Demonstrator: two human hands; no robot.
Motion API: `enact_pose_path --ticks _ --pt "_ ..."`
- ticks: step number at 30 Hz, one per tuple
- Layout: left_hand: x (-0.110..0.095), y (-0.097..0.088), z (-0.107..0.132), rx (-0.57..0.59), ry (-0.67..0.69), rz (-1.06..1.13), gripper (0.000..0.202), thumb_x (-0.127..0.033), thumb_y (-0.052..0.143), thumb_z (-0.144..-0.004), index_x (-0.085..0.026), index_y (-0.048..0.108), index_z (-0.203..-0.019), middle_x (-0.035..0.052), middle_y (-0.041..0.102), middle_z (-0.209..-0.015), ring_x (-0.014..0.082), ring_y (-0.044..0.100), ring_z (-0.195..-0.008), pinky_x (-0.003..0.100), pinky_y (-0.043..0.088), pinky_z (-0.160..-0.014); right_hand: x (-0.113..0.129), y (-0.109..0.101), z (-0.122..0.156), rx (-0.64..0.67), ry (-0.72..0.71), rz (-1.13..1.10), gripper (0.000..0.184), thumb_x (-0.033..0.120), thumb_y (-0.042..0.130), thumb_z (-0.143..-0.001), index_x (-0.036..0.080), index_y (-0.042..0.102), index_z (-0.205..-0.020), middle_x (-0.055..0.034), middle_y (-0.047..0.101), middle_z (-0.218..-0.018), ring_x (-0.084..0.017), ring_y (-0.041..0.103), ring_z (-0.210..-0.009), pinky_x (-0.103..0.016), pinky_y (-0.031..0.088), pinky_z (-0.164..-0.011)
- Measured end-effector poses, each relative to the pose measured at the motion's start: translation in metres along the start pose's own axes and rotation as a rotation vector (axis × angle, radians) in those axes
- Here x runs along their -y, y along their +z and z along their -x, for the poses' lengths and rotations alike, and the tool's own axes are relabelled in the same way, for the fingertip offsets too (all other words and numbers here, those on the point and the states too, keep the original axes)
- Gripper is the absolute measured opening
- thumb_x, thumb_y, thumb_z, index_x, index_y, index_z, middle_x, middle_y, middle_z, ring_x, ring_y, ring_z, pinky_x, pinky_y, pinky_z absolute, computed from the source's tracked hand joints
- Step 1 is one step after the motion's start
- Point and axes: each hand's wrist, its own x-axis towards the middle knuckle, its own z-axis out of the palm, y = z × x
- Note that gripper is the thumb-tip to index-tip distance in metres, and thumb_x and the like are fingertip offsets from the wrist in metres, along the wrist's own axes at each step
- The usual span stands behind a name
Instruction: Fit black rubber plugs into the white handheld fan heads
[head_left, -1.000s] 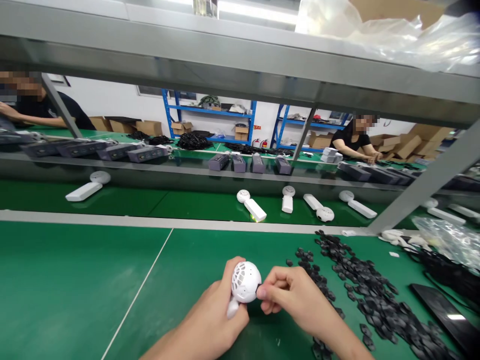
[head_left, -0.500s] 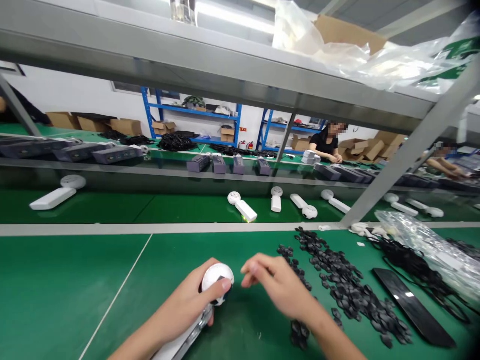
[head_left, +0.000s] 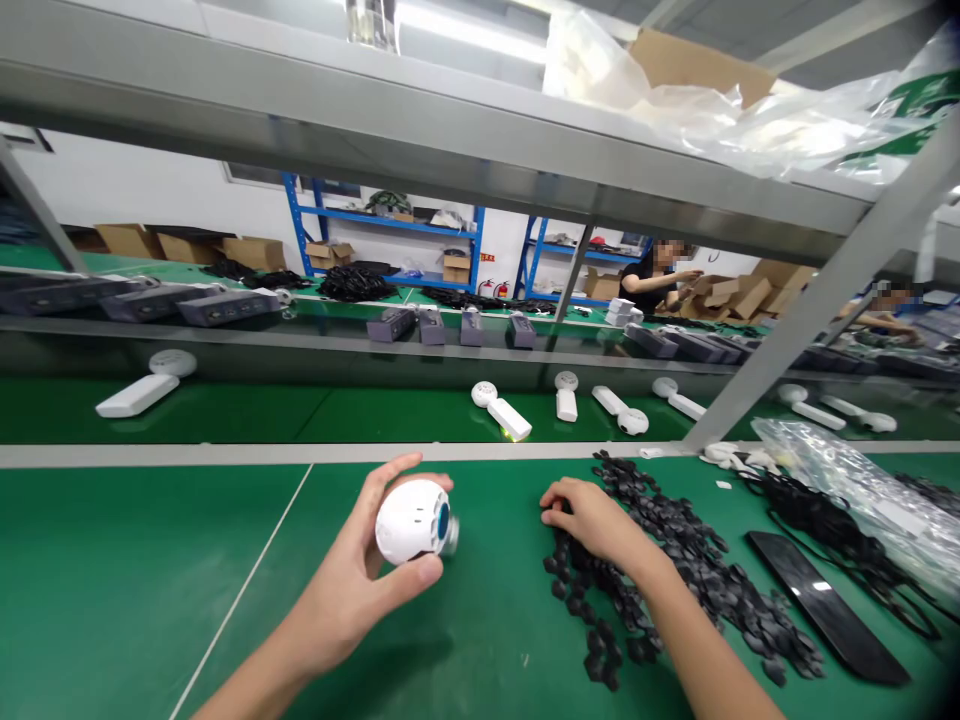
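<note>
My left hand (head_left: 352, 570) is wrapped round a white round-headed device (head_left: 409, 522), fingers behind it and thumb below. The rounded white head shows two small slots and a blue disc facing right, with a clear part beside it. Its handle is hidden from view. To the right, my right hand (head_left: 592, 515) rests low at the upper edge of a scatter of small black pieces (head_left: 600, 645). Its thumb and fingers are pinched together. Whatever is between those fingertips is too small or hidden to make out.
Behind the bench, a green belt (head_left: 375, 415) carries several similar white devices (head_left: 508, 418). At right lie a black tray (head_left: 829, 610), black cords (head_left: 810, 515) and a clear plastic bag (head_left: 847, 480). A slanted metal post (head_left: 787, 310) and shelf (head_left: 450, 130) frame the bench. A co-worker (head_left: 652, 280) sits beyond.
My left hand has turned the device, so its handle no longer shows. My right hand has moved right onto the black pieces. The white devices on the belt have shifted right.
</note>
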Motion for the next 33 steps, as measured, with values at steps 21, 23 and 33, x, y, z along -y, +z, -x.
enact_pose_path --ticks 21,23,33 --pt "0.054 0.018 -0.003 0.034 0.167 -0.723 0.07 -0.023 0.072 -0.083 -0.038 0.044 -0.145 0.0003 0.066 -0.133 0.0243 0.067 -0.108 0.032 0.051 -0.091 0.102 0.03 0.044 0.045 -0.136 -0.615 0.019 0.034 0.071 -0.093 0.021 0.074 -0.079 0.0008 0.077 -0.072 -0.016 0.07 -0.067 -0.022 0.051 -0.063" --pt "0.055 0.019 -0.003 0.049 0.174 -0.743 0.069 -0.023 0.071 -0.084 -0.037 0.043 -0.145 0.0013 0.064 -0.137 0.0255 0.066 -0.111 0.035 0.051 -0.095 0.102 0.035 0.042 0.019 -0.138 -0.583 0.021 0.036 0.071 -0.092 0.021 0.071 -0.077 0.0013 0.076 -0.072 -0.015 0.067 -0.065 -0.022 0.048 -0.06" --pt "0.048 0.019 -0.005 0.113 0.168 -0.701 0.067 -0.017 0.065 -0.083 -0.033 0.043 -0.144 0.0023 0.068 -0.123 0.0231 0.068 -0.098 0.031 0.053 -0.083 0.097 0.048 0.041 -0.047 -0.112 -0.496 0.026 0.035 0.067 -0.096 0.022 0.061 -0.075 0.0041 0.067 -0.068 -0.012 0.054 -0.059 -0.024 0.037 -0.056"
